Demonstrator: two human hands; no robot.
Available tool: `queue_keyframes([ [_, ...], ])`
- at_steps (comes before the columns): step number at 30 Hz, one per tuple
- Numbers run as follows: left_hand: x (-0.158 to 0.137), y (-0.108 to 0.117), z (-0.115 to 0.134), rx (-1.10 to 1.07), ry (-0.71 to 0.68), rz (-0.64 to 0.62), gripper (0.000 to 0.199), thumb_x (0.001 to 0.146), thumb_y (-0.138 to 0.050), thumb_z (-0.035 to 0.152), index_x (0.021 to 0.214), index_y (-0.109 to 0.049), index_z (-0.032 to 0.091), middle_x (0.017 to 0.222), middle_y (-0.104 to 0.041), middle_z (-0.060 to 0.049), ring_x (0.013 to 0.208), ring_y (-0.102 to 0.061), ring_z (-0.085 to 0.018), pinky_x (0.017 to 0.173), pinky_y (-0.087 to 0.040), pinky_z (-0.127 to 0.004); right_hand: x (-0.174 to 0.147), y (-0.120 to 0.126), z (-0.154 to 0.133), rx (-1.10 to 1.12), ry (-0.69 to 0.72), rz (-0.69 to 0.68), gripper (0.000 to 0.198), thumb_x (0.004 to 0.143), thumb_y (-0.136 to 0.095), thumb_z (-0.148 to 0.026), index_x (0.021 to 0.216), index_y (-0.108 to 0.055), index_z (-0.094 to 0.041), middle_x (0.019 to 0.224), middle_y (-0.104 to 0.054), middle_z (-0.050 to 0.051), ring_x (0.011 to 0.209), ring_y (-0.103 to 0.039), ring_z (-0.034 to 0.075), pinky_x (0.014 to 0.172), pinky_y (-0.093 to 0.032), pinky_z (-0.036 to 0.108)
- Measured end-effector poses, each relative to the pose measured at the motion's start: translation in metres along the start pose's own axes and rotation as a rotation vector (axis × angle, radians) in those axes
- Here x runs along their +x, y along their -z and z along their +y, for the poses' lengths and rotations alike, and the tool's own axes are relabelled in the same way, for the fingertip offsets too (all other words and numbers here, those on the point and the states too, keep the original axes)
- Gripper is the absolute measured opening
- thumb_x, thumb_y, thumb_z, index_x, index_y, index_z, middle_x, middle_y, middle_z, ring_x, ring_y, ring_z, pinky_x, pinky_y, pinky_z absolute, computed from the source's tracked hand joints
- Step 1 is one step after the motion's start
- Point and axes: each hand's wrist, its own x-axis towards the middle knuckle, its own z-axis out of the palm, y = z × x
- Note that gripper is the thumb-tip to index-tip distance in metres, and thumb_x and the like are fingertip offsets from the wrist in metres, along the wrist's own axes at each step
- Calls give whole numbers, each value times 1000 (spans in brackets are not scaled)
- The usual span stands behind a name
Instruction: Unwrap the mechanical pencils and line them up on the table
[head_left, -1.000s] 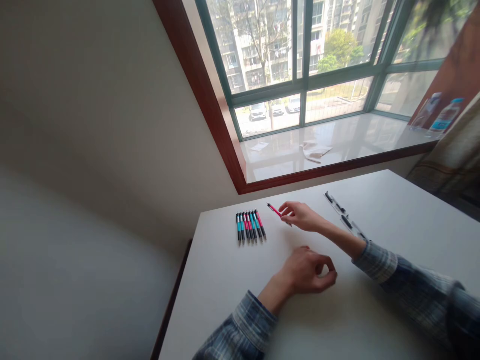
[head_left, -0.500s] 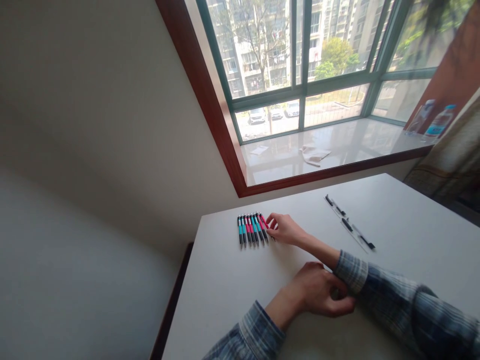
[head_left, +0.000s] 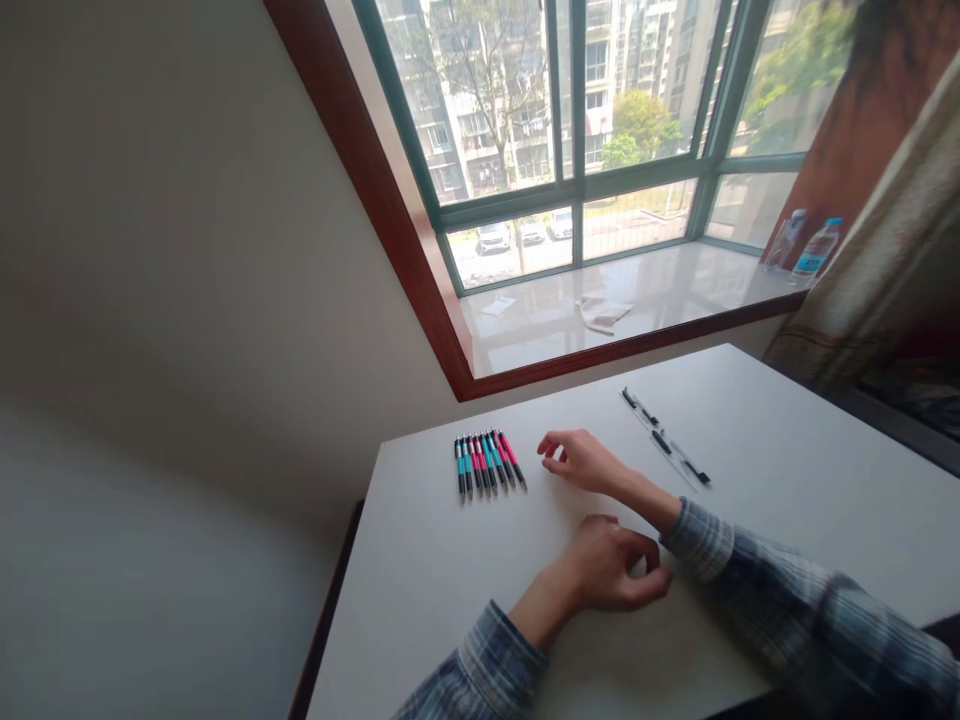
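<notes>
Several click pens with turquoise or red barrels and black grips lie side by side on the white table. Just right of the row is my right hand, fingers loosely bent and apart, touching none of the pens, with nothing visible in it. Closer to me, my left hand rests over the table with thumb and forefinger curved around a gap. It looks open and holds nothing I can see. Beyond my right wrist lie separate pen parts, black pieces and thin clear or white lengths.
A window sill behind the table bears a crumpled cloth, a flat paper and two plastic bottles. A curtain hangs at the right, and a plain wall fills the left.
My right hand has come away from the right end of the pen row, leaving a red pen lying there. The view has shifted a little to the right.
</notes>
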Motion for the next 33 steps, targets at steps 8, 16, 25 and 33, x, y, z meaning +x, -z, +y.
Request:
queue_keyframes([
  [8,18,-21,9,-116,7,62,24,81,-63,19,57,-61,16,49,-49,4,47,-41,-8,56,-35,-24,-152,33,25,253,-161,348,15,93,-62,-28,97,-75,-23,84,-77,2,71,-70,17,66,-54,28],
  [16,44,-48,24,-144,44,6,21,93,-57,24,82,-73,16,56,-51,4,54,-43,-9,57,-33,-24,-273,24,42,253,-201,492,12,95,-62,-23,99,-73,-24,86,-74,0,68,-64,15,65,-50,26],
  [25,52,-73,18,-304,26,234,26,93,-54,16,109,-74,21,92,-61,-4,73,-56,-13,63,-45,-24,-297,13,48,-32,-64,343,13,92,-64,-13,97,-70,-23,89,-73,2,81,-64,18,78,-48,30],
  [33,61,-73,8,-389,94,306,23,92,-55,17,104,-75,19,97,-69,-6,83,-63,-16,70,-49,-24,-290,14,54,-107,-57,297,13,92,-65,-16,96,-72,-26,92,-74,3,86,-65,22,82,-48,35],
])
